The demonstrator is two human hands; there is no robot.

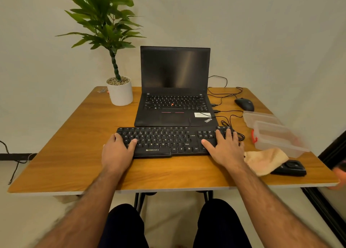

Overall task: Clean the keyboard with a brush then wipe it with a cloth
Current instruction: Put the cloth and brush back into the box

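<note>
Black keyboard (168,142) on wooden table (74,145) before open laptop (175,90), left hand (117,152) and right hand (224,149) flat on its ends, fingers extended, gripping nothing, beige cloth (265,159) just right.

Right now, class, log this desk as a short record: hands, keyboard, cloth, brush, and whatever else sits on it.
left hand: rests flat on the keyboard's left end
right hand: rests flat on its right end
keyboard: black, in front of the laptop
cloth: beige, crumpled, right of the keyboard
brush: cannot tell; a black object lies by the cloth
boxes: clear plastic, at right
mouse: far right
plant: far left
</note>
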